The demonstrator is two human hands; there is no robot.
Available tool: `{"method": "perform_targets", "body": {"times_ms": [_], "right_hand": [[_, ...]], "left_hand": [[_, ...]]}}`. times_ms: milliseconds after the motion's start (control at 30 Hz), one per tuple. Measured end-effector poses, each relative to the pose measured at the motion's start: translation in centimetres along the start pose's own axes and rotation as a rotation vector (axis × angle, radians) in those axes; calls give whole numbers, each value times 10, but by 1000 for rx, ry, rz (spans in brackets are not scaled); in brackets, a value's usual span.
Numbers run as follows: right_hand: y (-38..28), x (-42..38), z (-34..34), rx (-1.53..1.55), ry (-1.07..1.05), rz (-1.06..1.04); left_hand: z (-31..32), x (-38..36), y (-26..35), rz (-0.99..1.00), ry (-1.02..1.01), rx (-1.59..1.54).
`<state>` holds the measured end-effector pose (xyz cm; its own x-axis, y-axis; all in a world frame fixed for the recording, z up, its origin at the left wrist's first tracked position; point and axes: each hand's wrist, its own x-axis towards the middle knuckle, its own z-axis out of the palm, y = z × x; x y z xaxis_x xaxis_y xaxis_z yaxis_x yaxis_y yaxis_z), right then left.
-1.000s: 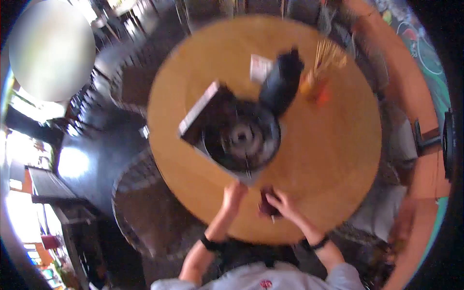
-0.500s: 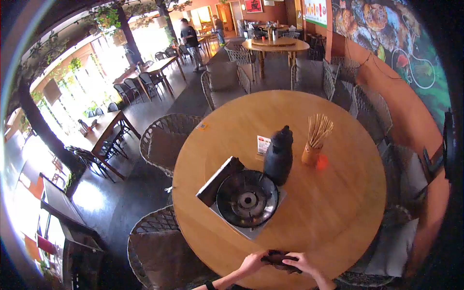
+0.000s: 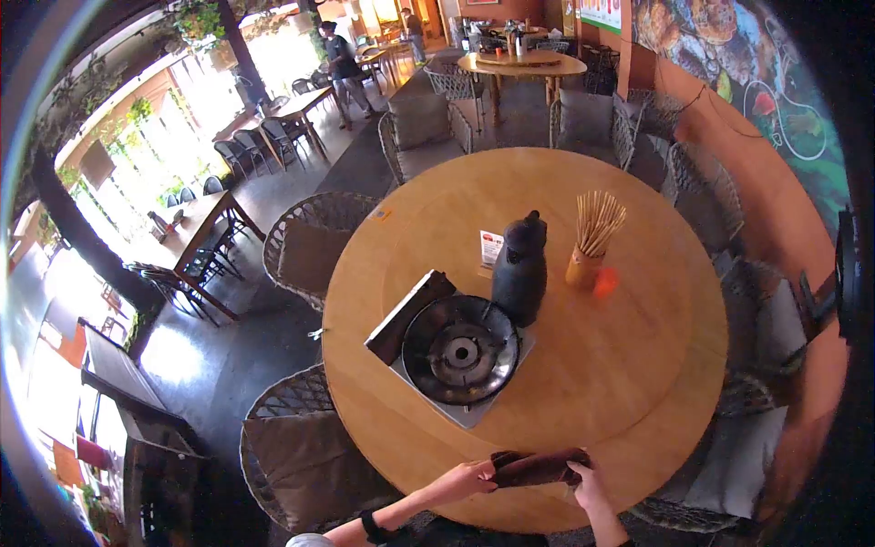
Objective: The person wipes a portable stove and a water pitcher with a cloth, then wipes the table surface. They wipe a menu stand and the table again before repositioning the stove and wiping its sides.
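Note:
A dark brown cloth (image 3: 533, 469) is stretched between my two hands over the near edge of the round wooden table (image 3: 629, 365). My left hand (image 3: 467, 481) pinches its left end, and my right hand (image 3: 588, 478) grips the right end. Beyond the cloth sits a portable gas stove (image 3: 463, 351) with a round black burner bowl and a silver base. Right behind the stove stands a dark bottle-shaped jug (image 3: 521, 273). Farther right, an orange-brown holder (image 3: 583, 268) is full of thin wooden sticks.
A small printed card (image 3: 491, 248) stands by the jug. Wicker chairs with grey cushions, such as one at the left (image 3: 314, 465), ring the table. Farther back are another round table (image 3: 524, 64) and a person in dark clothes (image 3: 344, 68).
The cloth, bunched up between my hands before, is now spread wider as my hands have moved apart. My view has tilted slightly down. The distant person has shifted posture.

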<state>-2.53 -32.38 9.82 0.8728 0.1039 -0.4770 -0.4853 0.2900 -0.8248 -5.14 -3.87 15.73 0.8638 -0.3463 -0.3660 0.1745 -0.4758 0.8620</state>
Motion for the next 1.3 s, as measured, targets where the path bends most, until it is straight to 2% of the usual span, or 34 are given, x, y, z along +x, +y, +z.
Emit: {"method": "perform_targets", "body": {"times_ms": [67, 100, 133, 200, 233, 267, 300, 333, 367, 433, 467, 500, 633, 667, 700, 733, 800, 900, 933, 967, 1000, 1067, 1100, 1133, 1200, 1233, 1300], "right_hand": [[-25, -11, 21, 84, 81, 108], [-37, -18, 36, 128, 135, 197], [-38, -18, 42, 21, 84, 148], [-32, -16, 48, -197, -6, 63], [-29, -17, 51, -246, 3, 64], [-27, -16, 53, -296, 15, 70], [-26, -16, 53, -352, 31, 84], [-24, -16, 53, -322, -11, 82], [-24, -15, 53, -295, -52, 92], [-27, -16, 54, -323, -38, 157], [-23, -16, 55, -348, 11, 122], [-20, -15, 54, -395, 8, 78], [-29, -22, 56, -543, 6, 201], [-28, -28, 61, -447, 55, 219], [-3, -18, 39, -513, -29, 101], [-20, -19, 43, -741, -146, 11], [-26, -4, 40, -1072, -421, -712], [-28, -21, 47, -837, -353, -425], [-46, -28, 64, -811, -285, -333], [-54, -30, 67, -725, -245, -184], [-54, -27, 67, -641, -206, -126], [-55, -23, 74, -687, -203, -354], [-56, -24, 80, -671, -224, -351], [-61, -25, 90, -656, -242, -351], [-75, -30, 110, -619, -281, -328], [-84, -36, 121, -597, -300, -302], [-89, -37, 126, -530, -368, -259]], "left_hand": [[-33, -11, 20, 66, -70, -194], [-55, -21, 41, 110, 49, -91], [-80, -35, 68, 152, 166, 8], [-129, -73, 133, 259, 346, -44], [-149, -96, 162, 242, 398, -61], [-153, -113, 184, 358, 575, -342], [-154, -119, 210, 557, 713, -473], [-163, -131, 228, 752, 612, -710], [-171, -137, 236, 904, 497, -795], [-175, -142, 241, 1032, 275, -729], [-177, -142, 240, 1049, 193, -684], [-176, -141, 238, 1046, 136, -649], [-177, -129, 228, 1001, 31, -600], [-176, -124, 224, 982, 17, -592], [-174, -122, 220, 974, 22, -589], [-171, -121, 217, 979, 35, -580], [-166, -119, 214, 978, 61, -569], [-164, -117, 209, 988, 76, -594], [-164, -121, 205, 991, 97, -611], [-163, -123, 199, 991, 129, -619], [-162, -125, 191, 985, 189, -637], [-156, -121, 173, 888, 352, -683], [-147, -111, 163, 763, 414, -697], [-134, -92, 154, 555, 393, -675], [-94, -40, 141, 165, 215, -726], [-59, -14, 101, 356, 228, -525], [-16, -1, 71, 209, 119, -517]]}}
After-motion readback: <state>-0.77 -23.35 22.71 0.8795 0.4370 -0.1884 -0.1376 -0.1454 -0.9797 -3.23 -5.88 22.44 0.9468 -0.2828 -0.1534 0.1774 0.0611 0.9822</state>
